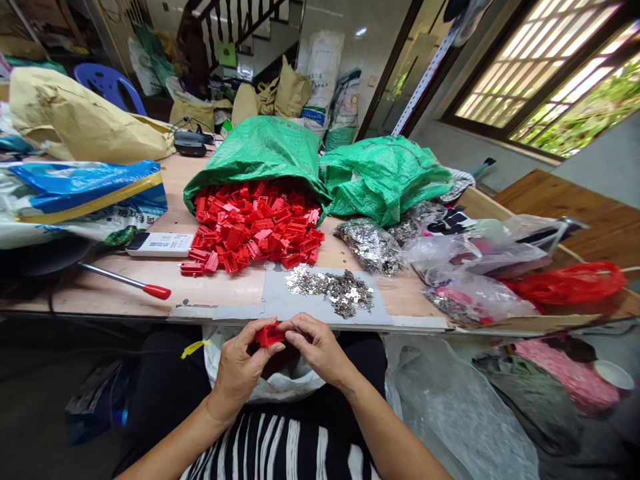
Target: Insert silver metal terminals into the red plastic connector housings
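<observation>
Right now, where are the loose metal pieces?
In the head view, the metal pieces lie near centre on the grey sheet, between the right hand and red heap.

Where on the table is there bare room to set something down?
On the pale wooden tabletop, left front: between the red-tipped metal lever and the flat grey sheet, before the heap of red plastic parts. A smaller patch lies between the sheet and the clear plastic bags, which crowd the right end with a red plastic bag.
</observation>
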`<state>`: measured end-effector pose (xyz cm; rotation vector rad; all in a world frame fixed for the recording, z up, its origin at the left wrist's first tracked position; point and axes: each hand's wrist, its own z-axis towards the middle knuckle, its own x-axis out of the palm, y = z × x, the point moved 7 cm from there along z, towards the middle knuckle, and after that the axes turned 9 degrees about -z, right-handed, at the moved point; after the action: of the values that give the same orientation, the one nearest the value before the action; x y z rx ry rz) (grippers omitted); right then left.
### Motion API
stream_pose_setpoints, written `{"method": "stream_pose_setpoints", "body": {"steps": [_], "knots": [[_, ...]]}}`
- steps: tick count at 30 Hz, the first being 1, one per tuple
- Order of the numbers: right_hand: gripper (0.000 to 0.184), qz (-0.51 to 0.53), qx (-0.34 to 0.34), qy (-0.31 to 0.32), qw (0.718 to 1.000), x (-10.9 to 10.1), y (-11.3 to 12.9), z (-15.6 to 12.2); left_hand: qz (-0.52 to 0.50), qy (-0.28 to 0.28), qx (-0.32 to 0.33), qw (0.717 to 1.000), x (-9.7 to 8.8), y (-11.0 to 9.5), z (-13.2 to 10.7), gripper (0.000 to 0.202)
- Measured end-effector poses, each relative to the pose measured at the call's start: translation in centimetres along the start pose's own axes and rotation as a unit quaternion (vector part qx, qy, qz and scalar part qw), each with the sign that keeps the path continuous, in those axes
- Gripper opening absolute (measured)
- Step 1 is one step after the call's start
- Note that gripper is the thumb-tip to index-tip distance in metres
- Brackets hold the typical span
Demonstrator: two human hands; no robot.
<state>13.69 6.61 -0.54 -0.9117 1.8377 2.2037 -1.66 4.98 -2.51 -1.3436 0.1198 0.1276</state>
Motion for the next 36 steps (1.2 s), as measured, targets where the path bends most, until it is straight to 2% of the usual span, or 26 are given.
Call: {"method": "stream_pose_setpoints", "body": {"steps": [5,10,14,17,23,28,33,36], "knots": [[0.019,0.116,0.075,-0.025,0.99,-0.2,-1.8,-0.1,-0.018,-0.018,-0.013,1.0,-0.2,0.4,0.1,0.031],[0.028,0.177,0.104,0.014,0.979,1.4,-2.5,0.3,-0.019,-0.006,0.001,1.0,0.2,0.0,-0.1,0.032],[0.032,0.187,0.097,0.043,0.977,2.2,-2.9,0.6,-0.015,0.01,0.035,0.999,0.7,-0.6,-0.2,0.03],[0.035,0.195,0.09,0.046,0.976,2.4,-3.0,0.6,-0.025,0.015,0.036,0.999,1.0,-0.5,-0.3,0.032],[0.044,0.299,0.15,0.105,0.936,3.5,-3.3,-0.4,-0.065,0.032,-0.026,0.997,1.3,0.4,-0.6,0.031],[0.047,0.362,0.16,0.117,0.911,3.8,-3.7,-0.7,-0.107,0.05,-0.026,0.993,1.2,0.7,-0.6,0.03],[0.05,0.419,0.165,0.136,0.882,4.1,-3.1,-0.9,-0.219,0.097,-0.051,0.97,1.6,1.3,-0.4,0.03],[0.049,0.391,0.157,0.148,0.895,3.7,-2.8,-0.6,-0.313,0.081,-0.114,0.939,1.8,2.4,-0.3,0.029]]}}
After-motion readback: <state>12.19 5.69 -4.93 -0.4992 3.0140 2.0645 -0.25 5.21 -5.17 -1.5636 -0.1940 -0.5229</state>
